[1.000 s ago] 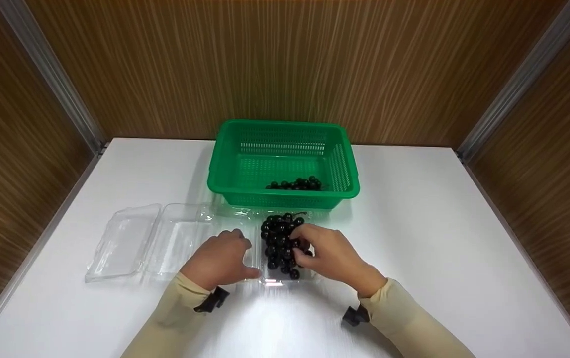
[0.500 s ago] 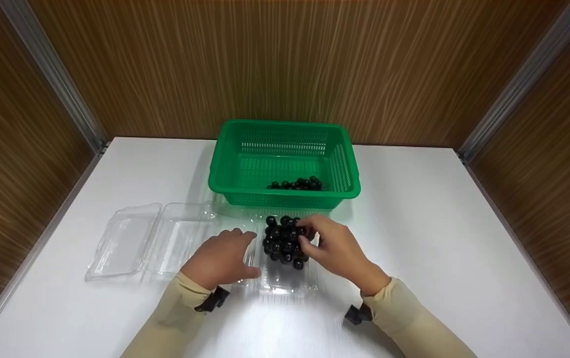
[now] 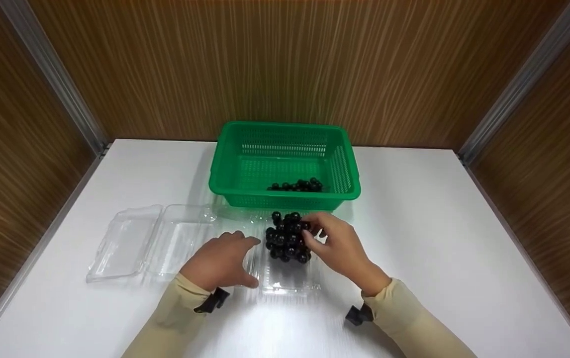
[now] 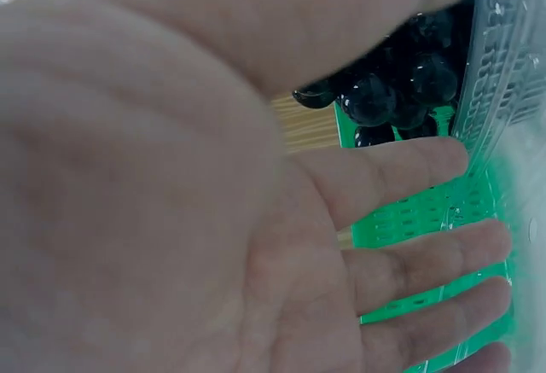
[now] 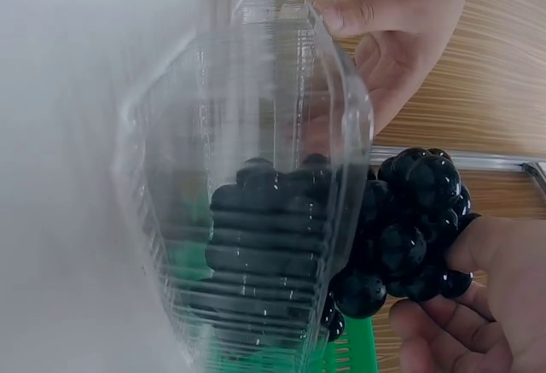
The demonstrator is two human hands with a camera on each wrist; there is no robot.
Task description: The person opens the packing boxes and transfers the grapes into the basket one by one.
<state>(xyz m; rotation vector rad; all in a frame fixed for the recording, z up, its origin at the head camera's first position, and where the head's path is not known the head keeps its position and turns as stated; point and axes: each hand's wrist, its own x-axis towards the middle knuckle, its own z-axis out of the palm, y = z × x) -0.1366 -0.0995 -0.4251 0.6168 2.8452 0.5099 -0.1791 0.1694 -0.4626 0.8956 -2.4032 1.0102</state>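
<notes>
My right hand (image 3: 337, 243) pinches a bunch of dark grapes (image 3: 287, 238) from its right side with thumb and fingers. The bunch hangs over the right-hand half of a clear plastic clamshell box (image 3: 290, 283); the right wrist view shows several grapes (image 5: 401, 245) standing above the box rim and others behind its ribbed wall. Over the left-hand half of the box lies my left hand (image 3: 220, 261), thumb and fingers spread. In the left wrist view its fingers (image 4: 426, 258) are straight, with the tips right at the clear plastic.
A green slotted basket (image 3: 285, 201) stands just behind the boxes, with more dark grapes (image 3: 297, 185) at its front. Another clear clamshell box (image 3: 126, 243) lies unfolded on the left of the white table (image 3: 414, 223). Wood-grain panels (image 3: 285, 59) enclose the back and sides.
The bunch has been drawn up and slightly right by my right hand, so more of the box floor shows in front of it. My left hand has stayed nearly still.
</notes>
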